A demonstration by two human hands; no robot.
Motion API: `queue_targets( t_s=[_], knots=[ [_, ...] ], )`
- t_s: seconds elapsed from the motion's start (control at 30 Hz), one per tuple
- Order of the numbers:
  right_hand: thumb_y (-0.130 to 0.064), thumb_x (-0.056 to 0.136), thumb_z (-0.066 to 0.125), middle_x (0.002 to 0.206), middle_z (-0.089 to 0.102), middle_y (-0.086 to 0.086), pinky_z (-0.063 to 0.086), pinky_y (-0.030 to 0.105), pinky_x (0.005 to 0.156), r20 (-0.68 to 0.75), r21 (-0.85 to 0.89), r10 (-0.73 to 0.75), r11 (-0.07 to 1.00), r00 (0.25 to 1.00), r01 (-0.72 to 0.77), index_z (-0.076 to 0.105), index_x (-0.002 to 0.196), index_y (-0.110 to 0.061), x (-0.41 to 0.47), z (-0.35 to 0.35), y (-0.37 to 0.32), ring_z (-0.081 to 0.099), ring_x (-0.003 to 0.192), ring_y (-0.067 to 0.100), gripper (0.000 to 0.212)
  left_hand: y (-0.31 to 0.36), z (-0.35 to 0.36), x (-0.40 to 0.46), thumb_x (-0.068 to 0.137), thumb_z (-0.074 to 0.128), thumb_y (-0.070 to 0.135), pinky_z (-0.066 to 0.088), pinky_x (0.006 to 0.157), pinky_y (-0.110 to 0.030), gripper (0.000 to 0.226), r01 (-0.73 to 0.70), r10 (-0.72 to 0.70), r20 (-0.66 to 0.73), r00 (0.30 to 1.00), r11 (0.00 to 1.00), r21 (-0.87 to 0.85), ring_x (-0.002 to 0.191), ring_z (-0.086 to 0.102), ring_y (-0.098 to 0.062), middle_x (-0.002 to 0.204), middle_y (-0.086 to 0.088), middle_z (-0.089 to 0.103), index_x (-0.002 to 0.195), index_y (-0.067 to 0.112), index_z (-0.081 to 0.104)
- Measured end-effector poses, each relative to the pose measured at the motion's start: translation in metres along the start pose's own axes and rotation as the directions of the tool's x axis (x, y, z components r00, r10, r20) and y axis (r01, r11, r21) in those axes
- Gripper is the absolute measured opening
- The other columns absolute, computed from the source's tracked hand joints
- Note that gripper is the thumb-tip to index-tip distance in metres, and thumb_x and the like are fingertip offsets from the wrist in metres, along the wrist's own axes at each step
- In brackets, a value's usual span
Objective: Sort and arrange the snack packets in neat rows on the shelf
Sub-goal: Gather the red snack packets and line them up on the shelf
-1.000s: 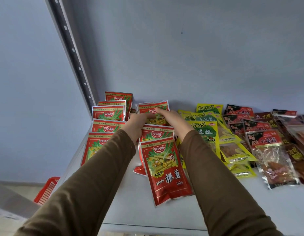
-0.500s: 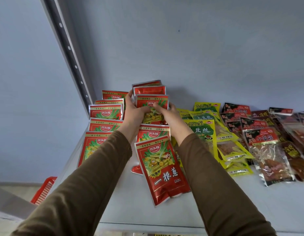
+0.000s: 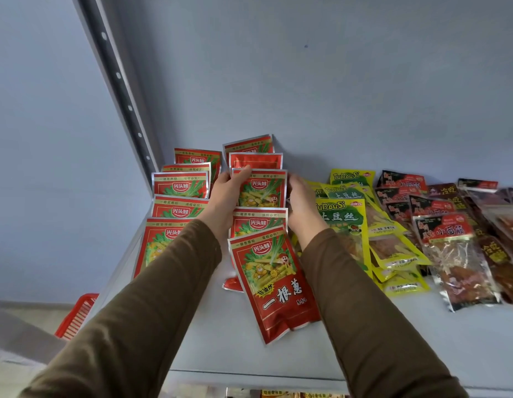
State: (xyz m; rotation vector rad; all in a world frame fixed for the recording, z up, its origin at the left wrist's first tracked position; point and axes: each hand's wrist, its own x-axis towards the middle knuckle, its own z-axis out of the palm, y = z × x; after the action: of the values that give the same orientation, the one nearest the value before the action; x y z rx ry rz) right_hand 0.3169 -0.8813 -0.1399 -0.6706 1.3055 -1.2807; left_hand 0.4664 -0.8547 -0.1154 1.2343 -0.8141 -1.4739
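Two overlapping rows of red snack packets lie on the pale shelf (image 3: 278, 357). The left row (image 3: 179, 186) runs along the shelf's left edge. In the second row, my left hand (image 3: 226, 193) and my right hand (image 3: 301, 202) hold a red packet (image 3: 261, 189) by its two sides, thumb of the left hand on its top corner. Behind it stand two more red packets (image 3: 254, 156). In front lies a tilted red packet (image 3: 271, 280), overlapping another (image 3: 258, 222).
Yellow-green packets (image 3: 344, 214) lie overlapped to the right, then dark red-and-clear packets (image 3: 447, 239) in a looser spread. A perforated metal upright (image 3: 117, 79) borders the shelf at left. A red basket (image 3: 77, 315) sits below left. The blue back wall stands close behind.
Both hands have pushed the held red packet toward the back wall, and two more red packets now show standing behind it. The view has shifted slightly.
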Motion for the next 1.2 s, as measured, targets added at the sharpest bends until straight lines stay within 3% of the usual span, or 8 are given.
queue_targets(
  t_s=[0.1, 0.33, 0.47, 0.57, 0.83, 1.0, 1.1, 1.2],
  knots=[
    [-0.023, 0.101, 0.06, 0.104, 0.076, 0.013, 0.063, 0.045, 0.075, 0.028, -0.052, -0.034, 0.998, 0.999, 0.036, 0.065, 0.116, -0.012, -0.003, -0.001, 0.0, 0.075, 0.084, 0.031, 0.02, -0.001, 0.0, 0.001, 0.093, 0.075, 0.031, 0.064, 0.074, -0.041, 0.038, -0.011, 0.013, -0.027, 1.0, 0.998, 0.055, 0.085, 0.079, -0.025, 0.105, -0.002, 0.079, 0.127, 0.024, 0.058],
    [-0.02, 0.101, 0.06, 0.089, 0.074, 0.004, 0.053, 0.03, 0.058, 0.132, -0.281, -0.007, 0.959, 0.991, 0.045, 0.064, 0.109, -0.016, 0.0, -0.007, -0.006, 0.071, 0.071, 0.019, 0.009, -0.007, -0.004, 0.005, 0.092, 0.077, 0.026, 0.063, 0.083, -0.05, 0.038, -0.057, 0.06, -0.08, 0.995, 0.998, 0.035, 0.085, 0.079, -0.026, 0.107, -0.003, 0.078, 0.125, 0.024, 0.059],
    [-0.02, 0.104, 0.055, 0.093, 0.076, 0.004, 0.06, 0.038, 0.07, 0.138, -0.34, -0.061, 0.934, 0.989, 0.105, 0.067, 0.106, -0.017, -0.001, -0.004, -0.005, 0.074, 0.079, 0.022, 0.013, -0.009, -0.004, 0.004, 0.093, 0.075, 0.025, 0.064, 0.08, -0.046, 0.037, -0.095, 0.097, -0.073, 0.993, 0.995, 0.037, 0.086, 0.079, -0.025, 0.108, -0.003, 0.078, 0.127, 0.023, 0.059],
    [-0.024, 0.105, 0.052, 0.092, 0.077, 0.005, 0.062, 0.045, 0.08, 0.145, -0.322, -0.036, 0.943, 0.989, 0.081, 0.068, 0.099, -0.019, -0.001, -0.002, -0.005, 0.075, 0.085, 0.027, 0.017, -0.009, -0.004, 0.003, 0.095, 0.073, 0.022, 0.064, 0.077, -0.044, 0.036, -0.108, 0.109, -0.065, 0.992, 0.994, 0.027, 0.086, 0.079, -0.025, 0.108, -0.002, 0.078, 0.127, 0.023, 0.058],
    [-0.01, 0.103, 0.051, 0.068, 0.072, 0.004, 0.057, 0.032, 0.056, 0.084, -0.061, 0.066, 0.996, 0.994, -0.061, 0.069, 0.086, -0.011, -0.002, 0.001, -0.007, 0.067, 0.061, 0.021, 0.025, -0.008, -0.003, 0.001, 0.094, 0.074, 0.021, 0.063, 0.07, -0.038, 0.039, -0.152, 0.154, -0.045, 0.987, 0.987, 0.045, 0.087, 0.079, -0.024, 0.109, -0.002, 0.077, 0.128, 0.022, 0.057],
    [-0.012, 0.1, 0.05, 0.069, 0.063, 0.007, 0.053, 0.035, 0.06, 0.056, -0.16, 0.153, 0.977, 0.987, -0.142, 0.057, 0.069, -0.009, -0.006, -0.001, -0.009, 0.061, 0.059, 0.023, 0.032, -0.008, -0.002, 0.001, 0.095, 0.073, 0.023, 0.064, 0.073, -0.039, 0.037, -0.162, 0.165, -0.035, 0.986, 0.983, 0.086, 0.086, 0.079, -0.022, 0.108, 0.001, 0.077, 0.128, 0.024, 0.056],
    [-0.032, 0.101, 0.047, 0.071, 0.066, 0.006, 0.051, 0.03, 0.059, 0.076, -0.103, 0.075, 0.992, 0.994, -0.067, 0.056, 0.07, -0.015, -0.007, 0.001, -0.014, 0.065, 0.056, 0.02, 0.036, -0.007, -0.003, 0.002, 0.096, 0.072, 0.021, 0.064, 0.077, -0.042, 0.036, -0.158, 0.163, -0.038, 0.986, 0.982, 0.104, 0.086, 0.079, -0.021, 0.109, 0.001, 0.077, 0.127, 0.025, 0.056],
    [-0.07, 0.096, 0.042, 0.089, 0.079, 0.002, 0.062, 0.037, 0.074, 0.188, -0.08, 0.024, 0.997, 0.982, -0.009, 0.071, 0.1, -0.022, -0.011, 0.006, -0.017, 0.077, 0.075, 0.019, 0.056, -0.008, -0.003, 0.002, 0.095, 0.073, 0.019, 0.064, 0.079, -0.044, 0.035, -0.156, 0.16, -0.033, 0.987, 0.981, 0.112, 0.086, 0.079, -0.022, 0.109, 0.0, 0.077, 0.125, 0.027, 0.056]
  ],
)
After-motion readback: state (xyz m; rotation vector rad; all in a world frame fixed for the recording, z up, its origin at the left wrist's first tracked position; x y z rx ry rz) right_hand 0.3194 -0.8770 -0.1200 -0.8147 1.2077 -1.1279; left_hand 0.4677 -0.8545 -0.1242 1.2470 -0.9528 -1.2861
